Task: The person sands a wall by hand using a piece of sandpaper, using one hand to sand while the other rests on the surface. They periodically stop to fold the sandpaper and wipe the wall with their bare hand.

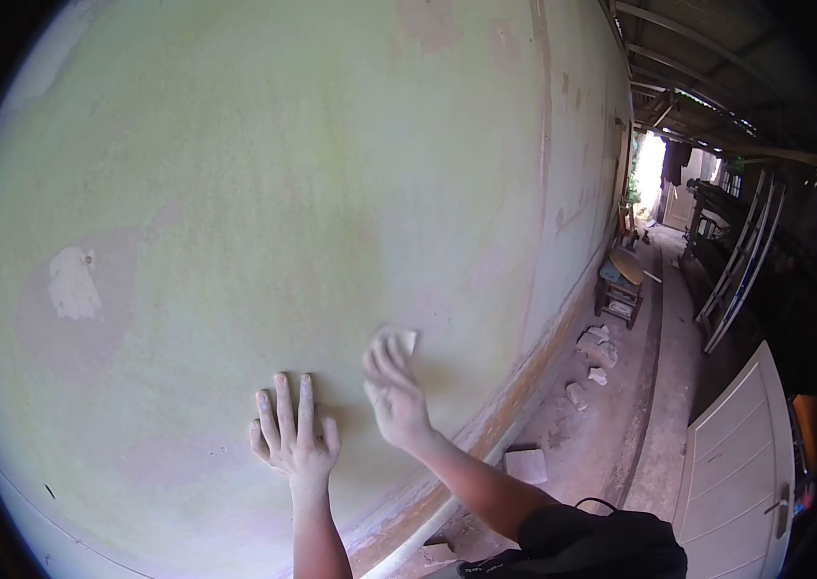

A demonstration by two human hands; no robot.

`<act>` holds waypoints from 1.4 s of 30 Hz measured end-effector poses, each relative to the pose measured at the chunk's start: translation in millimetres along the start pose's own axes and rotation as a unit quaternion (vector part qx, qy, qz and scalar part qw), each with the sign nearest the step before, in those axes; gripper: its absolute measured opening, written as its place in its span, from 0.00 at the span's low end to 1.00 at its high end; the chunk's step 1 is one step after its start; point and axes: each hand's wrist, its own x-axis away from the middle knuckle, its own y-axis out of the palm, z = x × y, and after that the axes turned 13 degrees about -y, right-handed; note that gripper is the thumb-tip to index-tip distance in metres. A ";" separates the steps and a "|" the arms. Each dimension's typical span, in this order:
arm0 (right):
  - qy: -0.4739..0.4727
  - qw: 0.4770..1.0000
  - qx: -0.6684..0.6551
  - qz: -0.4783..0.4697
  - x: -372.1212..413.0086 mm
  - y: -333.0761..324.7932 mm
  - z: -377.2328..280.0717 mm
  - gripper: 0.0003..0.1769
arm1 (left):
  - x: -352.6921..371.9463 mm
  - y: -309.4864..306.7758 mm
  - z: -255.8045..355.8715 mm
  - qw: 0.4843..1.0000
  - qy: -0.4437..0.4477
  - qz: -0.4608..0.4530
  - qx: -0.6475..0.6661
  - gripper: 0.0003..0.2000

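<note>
A pale green wall point(235, 212) with worn, discoloured patches fills most of the head view. My left hand point(296, 434) lies against its lower part, fingers spread and dusty, holding nothing. To its right, my right hand point(394, 391) presses a small whitish sheet point(408, 340) to the wall. The sheet's edge and corner stick out past the fingertips; the rest is hidden under the fingers. This hand is slightly blurred. White dust covers both hands.
Right of the wall runs a floor strip point(611, 425) with rubble point(598, 345) and a white block point(525, 466). A small stool point(620, 297) stands farther back. A white door panel point(738, 463) and a ladder point(744, 256) are at the right.
</note>
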 end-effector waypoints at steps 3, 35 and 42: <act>-0.059 0.998 0.019 0.001 -8.0 -1.9 27.2 0.23 | 0.7 1.1 -1.6 1.000 0.010 -0.001 -0.005 0.26; -0.107 0.990 0.058 0.068 -22.9 -5.6 67.0 0.16 | 2.7 5.6 -0.6 1.000 0.000 0.019 -0.015 0.22; 0.106 0.962 -0.015 0.253 -126.9 -34.0 107.7 0.20 | 3.7 6.6 -0.1 0.999 0.001 0.029 -0.024 0.23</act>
